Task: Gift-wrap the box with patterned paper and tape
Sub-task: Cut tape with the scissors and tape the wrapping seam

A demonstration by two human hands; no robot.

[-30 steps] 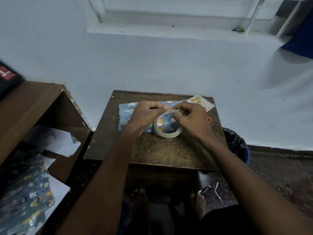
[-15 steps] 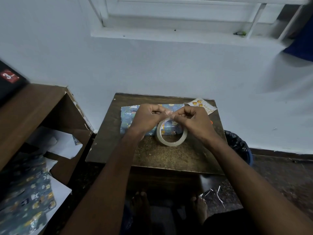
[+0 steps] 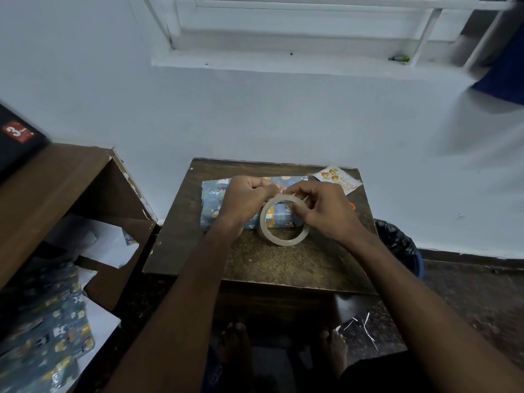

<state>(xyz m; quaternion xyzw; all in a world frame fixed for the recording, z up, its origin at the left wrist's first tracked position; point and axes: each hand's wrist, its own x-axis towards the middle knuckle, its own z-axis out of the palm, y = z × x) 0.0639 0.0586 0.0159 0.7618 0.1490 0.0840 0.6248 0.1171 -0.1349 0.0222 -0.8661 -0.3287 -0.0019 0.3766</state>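
A box wrapped in blue patterned paper (image 3: 215, 191) lies on a small dark wooden table (image 3: 283, 265), toward its far side. Above the box I hold a clear tape roll (image 3: 280, 238) upright. My right hand (image 3: 320, 211) grips the roll's upper right rim with curled fingers. My left hand (image 3: 246, 199) pinches the tape's free end at the top of the roll, fingertips almost touching those of the right hand. Both hands hide the middle of the box.
A gift tag with orange balls (image 3: 337, 180) lies at the table's far right corner, something orange (image 3: 352, 206) peeking from behind my right hand. A bin with a black bag (image 3: 399, 245) stands right of the table. Left, a wooden shelf (image 3: 51, 194) holds more patterned paper (image 3: 48, 330).
The hands and the roll have stayed over the box. My right fingers have shifted a little along the roll's rim while the left keeps pinching the tape end.
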